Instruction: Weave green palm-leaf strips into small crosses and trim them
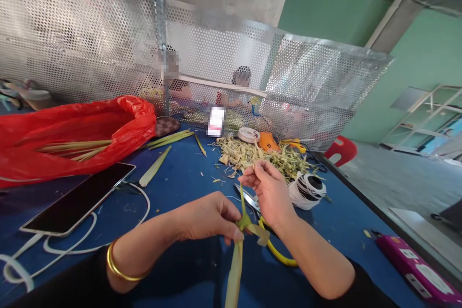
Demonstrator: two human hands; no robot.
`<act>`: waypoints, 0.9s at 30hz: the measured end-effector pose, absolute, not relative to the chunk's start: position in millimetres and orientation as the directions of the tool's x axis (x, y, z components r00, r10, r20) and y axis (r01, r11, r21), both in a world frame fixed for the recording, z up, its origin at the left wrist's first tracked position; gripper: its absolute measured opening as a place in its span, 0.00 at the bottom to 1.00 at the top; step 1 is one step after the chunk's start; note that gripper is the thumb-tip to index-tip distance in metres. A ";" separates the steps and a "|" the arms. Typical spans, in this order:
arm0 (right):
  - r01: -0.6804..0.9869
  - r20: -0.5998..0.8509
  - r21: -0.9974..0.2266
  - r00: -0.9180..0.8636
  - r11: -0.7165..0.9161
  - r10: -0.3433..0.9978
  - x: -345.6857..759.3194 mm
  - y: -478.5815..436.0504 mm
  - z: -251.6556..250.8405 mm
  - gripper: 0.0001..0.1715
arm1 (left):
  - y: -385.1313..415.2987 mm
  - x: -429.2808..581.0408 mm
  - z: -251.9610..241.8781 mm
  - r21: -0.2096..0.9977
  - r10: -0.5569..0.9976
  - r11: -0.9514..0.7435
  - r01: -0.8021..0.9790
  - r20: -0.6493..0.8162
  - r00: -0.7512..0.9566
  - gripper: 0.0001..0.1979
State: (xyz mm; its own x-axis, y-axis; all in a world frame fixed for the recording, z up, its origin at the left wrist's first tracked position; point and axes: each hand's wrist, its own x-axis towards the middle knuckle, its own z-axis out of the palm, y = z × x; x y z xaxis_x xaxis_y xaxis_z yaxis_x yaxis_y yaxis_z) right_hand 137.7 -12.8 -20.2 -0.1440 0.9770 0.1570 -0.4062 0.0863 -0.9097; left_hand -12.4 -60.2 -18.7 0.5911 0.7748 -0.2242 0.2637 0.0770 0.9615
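Note:
My left hand (216,219) pinches a pale green leaf strip (234,269) just below a small folded knot. A long tail of the strip hangs down toward me, and a short curled end sticks out to the right. Above the knot a narrow end rises to my right hand (267,187), whose thumb and fingers are closed together on it. Behind and below the right hand lie scissors (249,198) with yellow handles, partly hidden by that hand and forearm. A spool of white cord (306,191) stands right of my right hand.
Leaf scraps (288,163) are heaped at the back, with a tape roll (248,134) and an orange item (269,142). Left are a red plastic bag (133,125) holding leaves, a tablet (79,199) and a white cable (144,192). A purple box (415,264) lies right. Perforated metal screens the back.

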 end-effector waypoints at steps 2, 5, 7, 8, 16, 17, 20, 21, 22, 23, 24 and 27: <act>-0.399 0.174 -0.911 -0.143 0.104 0.974 138.5 -9.7 -20.8 0.14 | -58.0 -14.1 -17.5 0.965 0.797 0.116 0.235 -0.231 0.557 0.07; -0.260 0.180 -0.955 -0.123 0.144 0.976 142.0 -5.5 -19.5 0.15 | -55.2 -16.6 -15.9 0.976 0.837 0.161 0.146 -0.213 0.503 0.08; -0.080 0.210 -0.976 -0.136 0.201 0.968 147.0 -3.2 -16.0 0.16 | -54.0 -17.9 -14.5 0.981 0.876 0.179 0.077 -0.194 0.441 0.09; 0.016 0.225 -0.972 -0.197 0.233 0.954 150.2 -2.4 -13.5 0.16 | -53.6 -18.6 -13.5 0.980 0.894 0.192 0.051 -0.196 0.403 0.09; 0.352 0.119 -0.854 -0.585 0.384 0.802 160.8 -6.1 -2.5 0.08 | -50.7 -24.6 -11.8 0.967 0.935 0.248 -0.067 -0.220 0.279 0.10; 0.344 0.136 -0.853 -0.579 0.392 0.804 159.8 -6.8 -2.5 0.08 | -50.4 -24.1 -12.8 0.966 0.939 0.249 -0.073 -0.223 0.262 0.11; 0.369 0.186 -0.820 -0.552 0.438 0.813 157.5 -7.2 -3.0 0.09 | -49.4 -21.2 -15.9 0.964 0.950 0.254 -0.081 -0.233 0.206 0.14; 0.390 0.204 -0.801 -0.536 0.454 0.819 157.1 -6.7 -3.6 0.10 | -48.9 -20.2 -17.0 0.964 0.952 0.254 -0.080 -0.235 0.195 0.14; 0.413 0.222 -0.781 -0.517 0.468 0.826 156.8 -6.0 -4.3 0.10 | -48.3 -19.5 -18.0 0.963 0.953 0.256 -0.080 -0.238 0.187 0.15; 0.436 0.242 -0.759 -0.501 0.483 0.831 156.7 -5.1 -5.3 0.11 | -47.7 -19.1 -19.2 0.963 0.954 0.256 -0.080 -0.238 0.184 0.15; 0.460 0.271 -0.730 -0.484 0.505 0.832 156.7 -4.5 -6.1 0.11 | -47.1 -18.9 -20.2 0.963 0.954 0.256 -0.082 -0.238 0.180 0.15; 0.527 0.485 -0.560 -0.416 0.639 0.769 156.3 -7.4 -5.9 0.09 | -45.0 -19.0 -22.1 0.963 0.964 0.248 -0.109 -0.235 0.121 0.16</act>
State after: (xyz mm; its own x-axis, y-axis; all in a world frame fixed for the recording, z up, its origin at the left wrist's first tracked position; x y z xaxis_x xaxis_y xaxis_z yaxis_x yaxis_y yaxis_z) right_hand 156.3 -7.4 -5.9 -0.4164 0.7693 0.4846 0.5275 0.6385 -0.5604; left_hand -19.0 -45.0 -22.1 0.1208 0.9645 -0.2348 -0.1090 0.2480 0.9626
